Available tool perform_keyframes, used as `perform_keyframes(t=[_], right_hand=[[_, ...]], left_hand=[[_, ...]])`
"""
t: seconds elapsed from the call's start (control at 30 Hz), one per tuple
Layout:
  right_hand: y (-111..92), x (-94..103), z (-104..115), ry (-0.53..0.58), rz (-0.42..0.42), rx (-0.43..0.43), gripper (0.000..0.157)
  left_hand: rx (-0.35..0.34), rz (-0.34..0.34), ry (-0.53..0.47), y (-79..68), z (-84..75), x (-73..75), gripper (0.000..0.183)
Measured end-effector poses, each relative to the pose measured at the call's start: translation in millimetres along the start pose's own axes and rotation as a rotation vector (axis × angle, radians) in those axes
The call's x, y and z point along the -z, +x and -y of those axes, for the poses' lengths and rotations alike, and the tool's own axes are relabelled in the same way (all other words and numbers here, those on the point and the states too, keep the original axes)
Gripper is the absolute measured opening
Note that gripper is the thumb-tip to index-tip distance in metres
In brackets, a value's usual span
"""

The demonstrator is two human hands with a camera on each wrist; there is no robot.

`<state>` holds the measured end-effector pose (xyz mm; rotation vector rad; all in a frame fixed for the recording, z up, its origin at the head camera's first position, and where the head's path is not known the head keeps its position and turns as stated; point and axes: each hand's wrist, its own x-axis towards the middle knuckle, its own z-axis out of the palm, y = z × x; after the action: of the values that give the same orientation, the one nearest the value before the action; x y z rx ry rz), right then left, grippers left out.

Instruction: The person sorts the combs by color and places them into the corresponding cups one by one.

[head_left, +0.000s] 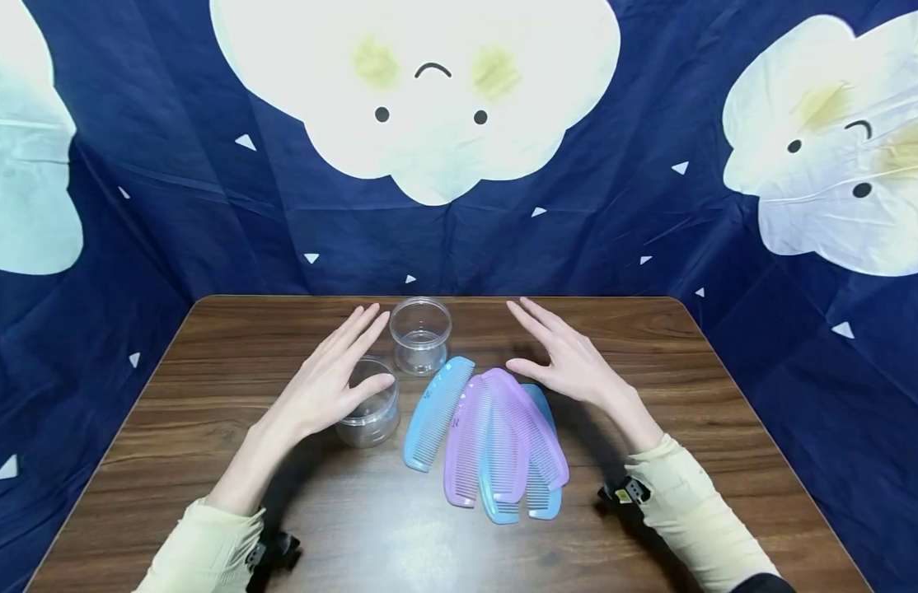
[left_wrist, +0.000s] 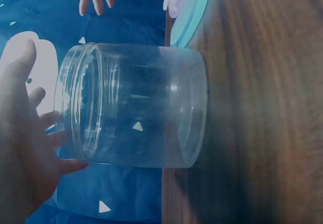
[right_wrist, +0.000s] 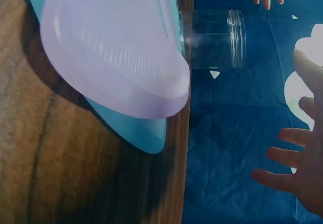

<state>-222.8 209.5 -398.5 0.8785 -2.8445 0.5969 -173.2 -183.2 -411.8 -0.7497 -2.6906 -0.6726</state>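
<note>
My left hand (head_left: 329,379) hovers with fingers spread over a clear plastic jar (head_left: 370,424), hiding part of its rim. In the left wrist view that lidless jar (left_wrist: 146,108) stands upright on the table, its threaded mouth beside my fingers. A second clear jar (head_left: 420,346) stands farther back, just right of my left fingertips. Several combs lie in the middle: a blue comb (head_left: 435,416) on the left, then overlapping purple combs (head_left: 514,436) with blue ones beneath. Right of the combs, my right hand (head_left: 573,358) is held above the table, fingers extended, holding nothing.
The brown wooden table (head_left: 340,519) has rounded far corners. Behind it and at both sides hangs a dark blue cloth (head_left: 474,247) with white clouds and small triangles. A small dark camera (head_left: 625,494) is strapped at the right wrist, another (head_left: 273,550) at the left.
</note>
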Motion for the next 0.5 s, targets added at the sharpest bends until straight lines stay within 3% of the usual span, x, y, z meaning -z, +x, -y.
perform_keyframes(t=[0.3, 0.5], right_hand=[[-8, -9.9, 4, -0.045, 0.015, -0.024, 0.09], [-13, -14.8, 9, -0.072, 0.069, -0.054, 0.094]], left_hand=[[0.097, 0.0, -0.074, -15.7, 1.0, 0.0, 0.083], [0.163, 0.026, -0.085, -22.7, 2.9, -1.0, 0.083]])
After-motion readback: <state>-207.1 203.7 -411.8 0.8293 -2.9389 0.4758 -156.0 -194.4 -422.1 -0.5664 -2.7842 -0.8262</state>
